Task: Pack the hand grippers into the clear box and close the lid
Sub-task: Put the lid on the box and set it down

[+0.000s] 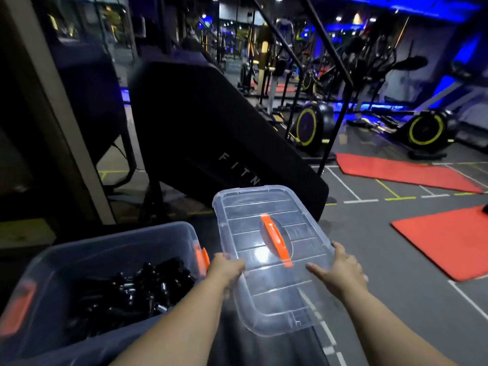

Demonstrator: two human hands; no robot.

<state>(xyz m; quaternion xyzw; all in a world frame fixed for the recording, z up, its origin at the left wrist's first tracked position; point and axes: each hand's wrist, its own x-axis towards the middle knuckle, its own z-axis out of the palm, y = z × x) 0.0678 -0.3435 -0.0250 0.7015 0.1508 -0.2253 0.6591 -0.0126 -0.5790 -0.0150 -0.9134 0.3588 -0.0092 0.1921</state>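
Clear plastic lid [272,262], ribbed, with an orange handle [276,240] across its middle, held up in the air between two bare forearms, tilted so its near corner hangs low. Left hand [227,268] clasps the lid's left edge, fingers curled over the rim; right hand [340,270] grips the right edge with the thumb lying on top. Just left of the lid – the clear plastic storage box [87,262], open-topped, with orange latches on its two ends. Black hand grippers [137,289] lie piled loose on the box's floor; count not readable in the dim light. Beyond the box, a large black slanted machine housing [211,128] with pale lettering on its side. Grey gym floor [383,249] with painted white and yellow lines, red mats [446,239] lying on it to the right. Farther back – exercise bikes with yellow-rimmed wheels [422,133] under blue lighting.
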